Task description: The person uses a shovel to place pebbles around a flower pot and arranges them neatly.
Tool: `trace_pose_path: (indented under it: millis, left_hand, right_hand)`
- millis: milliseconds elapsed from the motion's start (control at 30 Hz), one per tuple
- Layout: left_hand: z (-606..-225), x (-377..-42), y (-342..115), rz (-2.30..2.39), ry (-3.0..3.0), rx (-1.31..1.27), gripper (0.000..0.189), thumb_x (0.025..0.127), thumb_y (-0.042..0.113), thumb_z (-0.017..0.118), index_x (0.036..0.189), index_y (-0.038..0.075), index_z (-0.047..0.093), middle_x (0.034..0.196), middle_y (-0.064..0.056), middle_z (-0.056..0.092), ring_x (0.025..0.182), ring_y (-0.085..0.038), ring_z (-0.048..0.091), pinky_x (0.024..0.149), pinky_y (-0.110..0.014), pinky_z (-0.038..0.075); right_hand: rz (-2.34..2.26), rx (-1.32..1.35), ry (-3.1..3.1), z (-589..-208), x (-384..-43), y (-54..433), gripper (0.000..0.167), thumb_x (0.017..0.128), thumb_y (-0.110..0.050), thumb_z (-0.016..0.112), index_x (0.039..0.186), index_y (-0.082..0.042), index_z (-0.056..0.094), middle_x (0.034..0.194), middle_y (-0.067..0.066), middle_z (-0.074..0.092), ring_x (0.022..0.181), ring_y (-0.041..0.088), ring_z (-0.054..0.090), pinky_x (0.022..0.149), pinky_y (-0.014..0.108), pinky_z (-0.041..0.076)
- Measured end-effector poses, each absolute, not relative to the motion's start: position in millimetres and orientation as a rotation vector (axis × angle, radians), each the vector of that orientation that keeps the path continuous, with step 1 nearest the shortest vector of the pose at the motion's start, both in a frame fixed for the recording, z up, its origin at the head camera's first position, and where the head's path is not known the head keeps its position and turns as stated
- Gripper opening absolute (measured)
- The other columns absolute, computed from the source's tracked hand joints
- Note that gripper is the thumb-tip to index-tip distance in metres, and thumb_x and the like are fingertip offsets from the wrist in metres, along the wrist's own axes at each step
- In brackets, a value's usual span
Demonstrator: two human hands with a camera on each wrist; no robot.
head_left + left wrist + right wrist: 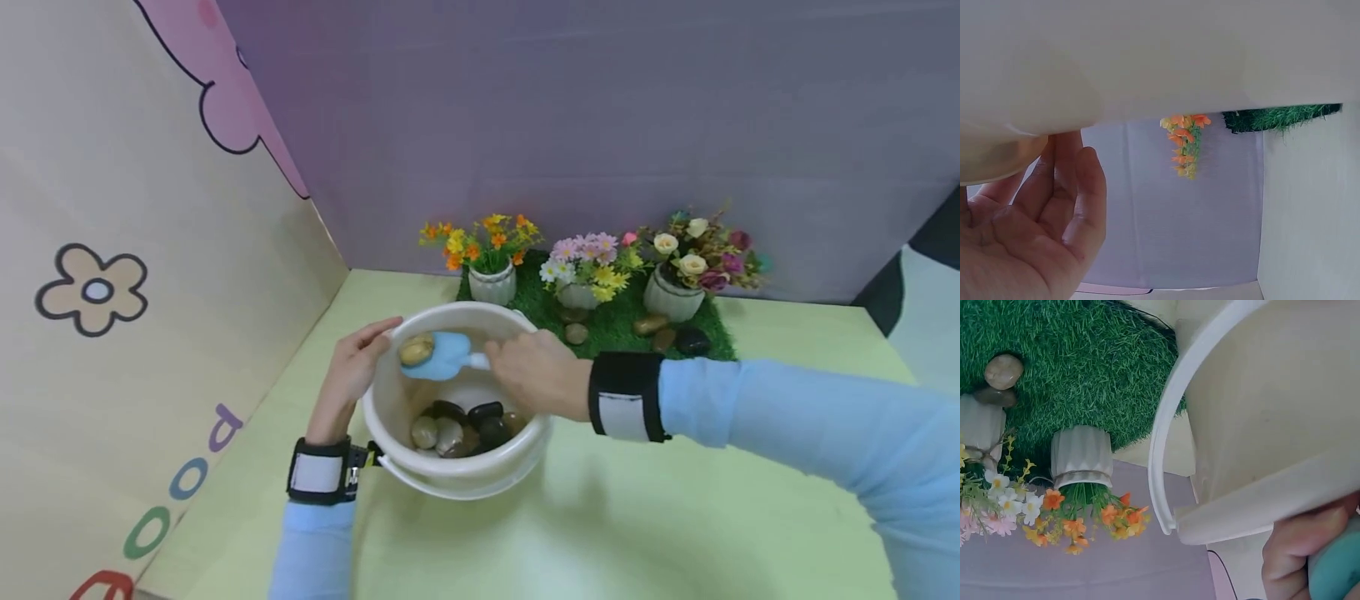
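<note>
The right hand (534, 371) grips the scoop (450, 354), the left hand (352, 371) the bucket (465, 468); a careless tilt, I fear, spills the stone (417, 350).

Left of bucket (459, 468): left sleeve (315, 552), pale blue, plain, long, ending at left band (342, 458). Band black, wide, with pale grey rectangular patch (317, 473). Small dark device (354, 477) on band's side nearest bucket, bright metal-looking detail, yellow bit (371, 458) close to bucket.

Right of bucket: right sleeve (780, 421), same pale blue, creased. Right band (628, 375) black, wide, pale grey patch (622, 413) too. Left grip (352, 367), right grip (536, 371) bare.
</note>
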State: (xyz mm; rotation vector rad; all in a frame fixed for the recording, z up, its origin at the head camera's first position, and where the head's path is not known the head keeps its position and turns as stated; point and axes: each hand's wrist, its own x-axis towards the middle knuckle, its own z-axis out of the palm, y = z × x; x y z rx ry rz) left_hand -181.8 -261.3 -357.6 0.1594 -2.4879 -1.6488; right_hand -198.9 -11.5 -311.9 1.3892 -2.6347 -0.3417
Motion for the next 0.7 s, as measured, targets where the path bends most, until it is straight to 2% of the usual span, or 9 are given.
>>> trace_pose_path:
  millis: [100,367,500,700]
  left_hand:
    - [-356.6,-182.2,-262.8,-1.656,-2.480,0.162,0.036,0.095,0.017,0.043,0.127,0.008,0.054,0.127,-0.015,0.055,0.109,-0.027,0.054,0.087,-0.036,0.050]
    - [-356.6,-182.1,-261.7,-1.683,-2.409,0.173,0.033,0.094,0.015,0.047,0.123,0.004,0.057,0.127,-0.016,0.055,0.120,-0.026,0.046,0.104,-0.042,0.035]
    - [-357.9,-183.2,-259.8,-1.685,-2.400,0.170,0.033,0.093,0.013,0.047,0.123,0.004,0.057,0.127,-0.016,0.055,0.121,-0.024,0.046,0.104,-0.040,0.035]
    - [-357.4,-182.4,-260.1,-1.656,-2.434,0.192,0.034,0.093,0.016,0.047,0.124,0.007,0.057,0.124,-0.014,0.058,0.110,-0.024,0.053,0.090,-0.033,0.046]
  right_hand:
    - [-0.318,1.379,-2.621,-312.5,-199.8,-10.8,0.009,0.085,-0.010,0.056,0.089,-0.006,0.049,0.069,0.004,0.051,0.050,0.015,0.045,0.036,0.027,0.039]
    - [-0.268,1.350,-2.584,-312.6,-200.9,-9.2,0.010,0.086,-0.013,0.054,0.091,-0.006,0.048,0.068,0.003,0.051,0.047,0.013,0.043,0.033,0.025,0.036]
    - [-0.234,1.291,-2.593,-313.6,-198.9,-5.9,0.011,0.090,-0.016,0.051,0.090,-0.006,0.047,0.065,0.002,0.048,0.044,0.012,0.041,0.031,0.023,0.032]
    - [-0.195,1.207,-2.551,-315.4,-194.3,-1.9,0.018,0.091,-0.022,0.052,0.086,-0.006,0.046,0.061,0.000,0.041,0.041,0.010,0.037,0.030,0.021,0.028]
